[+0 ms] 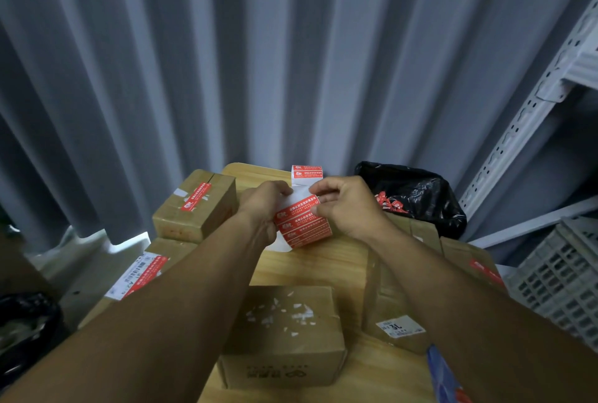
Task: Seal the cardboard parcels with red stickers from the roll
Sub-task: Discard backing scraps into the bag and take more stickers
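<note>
Above the wooden table [307,266] my two hands hold the roll of red stickers [302,228]. My left hand [263,208] grips the roll and its white backing from the left. Thumb and forefinger of my right hand [346,205] pinch the edge of the top red sticker [299,203] on the roll. A strip of white backing with a red sticker [307,174] sticks up behind my fingers. A cardboard parcel [284,334] with torn white label scraps on top lies near me on the table, with no red sticker visible on it.
Parcels with red stickers lie at the left [195,205] and lower left [142,273]. More parcels [394,315] are stacked at the right. A black bag [417,195] holding red scraps stands behind them. A grey crate [563,276] and metal shelving [530,111] are at the right.
</note>
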